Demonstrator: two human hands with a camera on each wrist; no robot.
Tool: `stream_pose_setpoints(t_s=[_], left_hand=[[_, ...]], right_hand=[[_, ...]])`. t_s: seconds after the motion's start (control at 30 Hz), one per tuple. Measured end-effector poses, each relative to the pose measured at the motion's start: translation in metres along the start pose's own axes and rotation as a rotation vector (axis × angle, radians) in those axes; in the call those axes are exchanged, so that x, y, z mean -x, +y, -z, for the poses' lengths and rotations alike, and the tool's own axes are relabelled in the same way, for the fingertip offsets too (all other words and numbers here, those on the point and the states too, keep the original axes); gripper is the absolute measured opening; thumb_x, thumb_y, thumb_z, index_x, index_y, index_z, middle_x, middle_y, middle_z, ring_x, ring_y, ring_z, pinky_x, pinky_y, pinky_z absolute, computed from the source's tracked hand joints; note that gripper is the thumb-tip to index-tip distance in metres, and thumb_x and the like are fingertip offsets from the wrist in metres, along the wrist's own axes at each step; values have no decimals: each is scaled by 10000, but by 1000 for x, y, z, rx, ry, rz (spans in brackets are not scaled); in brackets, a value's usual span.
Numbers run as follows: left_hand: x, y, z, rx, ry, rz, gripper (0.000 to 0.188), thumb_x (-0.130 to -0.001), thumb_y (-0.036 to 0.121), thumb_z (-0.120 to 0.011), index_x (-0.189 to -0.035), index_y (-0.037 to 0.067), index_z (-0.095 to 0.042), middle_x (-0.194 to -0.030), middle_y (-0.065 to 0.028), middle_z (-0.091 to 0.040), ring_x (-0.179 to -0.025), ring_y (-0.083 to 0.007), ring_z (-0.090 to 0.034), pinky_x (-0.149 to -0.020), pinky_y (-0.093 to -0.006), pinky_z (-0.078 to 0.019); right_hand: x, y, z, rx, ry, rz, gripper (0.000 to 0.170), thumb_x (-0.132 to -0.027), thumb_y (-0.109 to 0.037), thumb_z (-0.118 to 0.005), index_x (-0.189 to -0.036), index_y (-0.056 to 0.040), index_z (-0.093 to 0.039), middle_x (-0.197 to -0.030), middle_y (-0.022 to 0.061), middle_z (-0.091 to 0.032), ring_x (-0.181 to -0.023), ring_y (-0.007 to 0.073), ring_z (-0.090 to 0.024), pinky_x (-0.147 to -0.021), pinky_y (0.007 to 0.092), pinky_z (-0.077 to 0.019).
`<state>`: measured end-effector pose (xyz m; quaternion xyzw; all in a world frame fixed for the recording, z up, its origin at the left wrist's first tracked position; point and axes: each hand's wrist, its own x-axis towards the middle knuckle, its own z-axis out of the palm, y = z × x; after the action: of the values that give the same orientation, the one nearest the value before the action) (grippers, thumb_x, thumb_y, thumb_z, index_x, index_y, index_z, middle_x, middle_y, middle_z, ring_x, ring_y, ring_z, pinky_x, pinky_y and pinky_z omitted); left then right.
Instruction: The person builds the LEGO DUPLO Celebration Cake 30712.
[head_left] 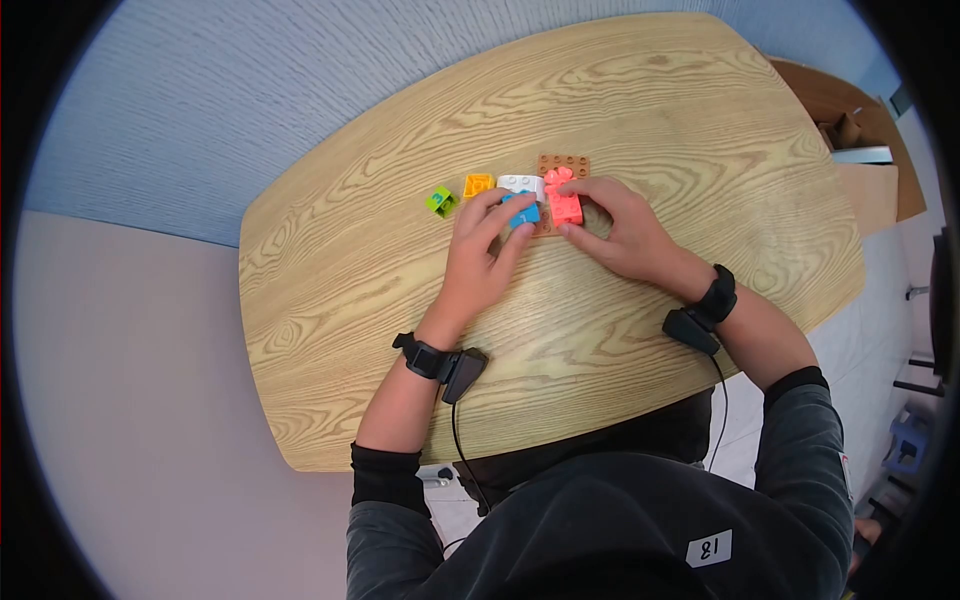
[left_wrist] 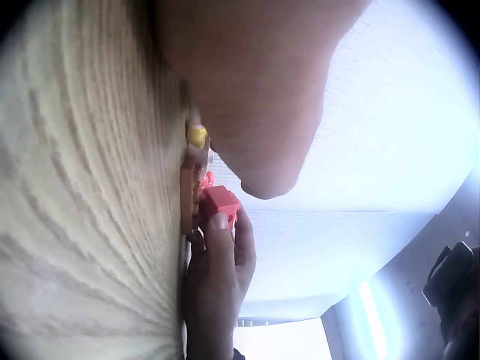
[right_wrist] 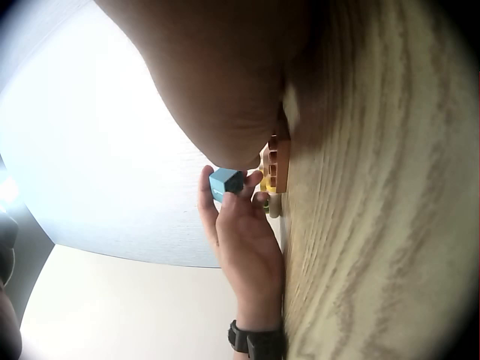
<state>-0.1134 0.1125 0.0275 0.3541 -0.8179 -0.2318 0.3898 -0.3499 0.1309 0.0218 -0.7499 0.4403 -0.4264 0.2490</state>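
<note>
My left hand (head_left: 474, 262) pinches a blue toy brick (head_left: 525, 217) between thumb and fingers; a printed mark shows on its side. In the right wrist view that blue brick (right_wrist: 222, 182) is held up off the table, hollow underside partly visible. With thumb and fingers my right hand (head_left: 632, 238) grips a pink brick (head_left: 566, 209) over a brown studded baseplate (head_left: 565, 164). Another pink piece (head_left: 558, 176) with rounded lobes sits just beyond it on the plate. A white brick (head_left: 514, 183) stands beside the plate's left edge, partly behind the left fingers.
Left of the white brick lie a yellow brick (head_left: 479, 184), hollow side up, and a green brick (head_left: 441, 202) with a printed mark. All stand on a wood-grain table (head_left: 350, 300) against a bluish wall (head_left: 270, 90). A cardboard box (head_left: 865, 195) is past the right edge.
</note>
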Motion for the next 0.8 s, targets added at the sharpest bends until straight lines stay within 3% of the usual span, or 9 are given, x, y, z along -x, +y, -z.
stream_pose_setpoints(t_s=[0.1,0.3,0.8], left_hand=[[-5,0,2,-156,-42,-132,354,-863,47,-741,-1209,81,-676,-1203,-97,-651,-1195,-310,-541,-1064,-434,-404],[-5,1,-2,-91,-87,-58,380,-844,69,-763,-1214,103,-681,-1248,-45,-678,-1298,-312,-487,-1120,-463,-361],[-3,-2,-1,-176,-116,-119,373,-859,166,-775,-1214,87,-689,-1227,-70,-670,-1301,-318,-494,-1147,-495,-320]], right_hand=[[0,3,0,13,1,26,423,-848,-186,-777,-1228,-65,-633,-1154,137,-657,-1087,315,-612,-950,397,-493],[-1,2,1,29,-23,45,427,-829,-162,-790,-1219,-71,-639,-1151,118,-660,-1077,308,-603,-936,399,-495],[-2,3,2,35,-73,105,494,-786,-162,-819,-1234,-64,-635,-1146,111,-651,-1069,307,-586,-938,404,-485]])
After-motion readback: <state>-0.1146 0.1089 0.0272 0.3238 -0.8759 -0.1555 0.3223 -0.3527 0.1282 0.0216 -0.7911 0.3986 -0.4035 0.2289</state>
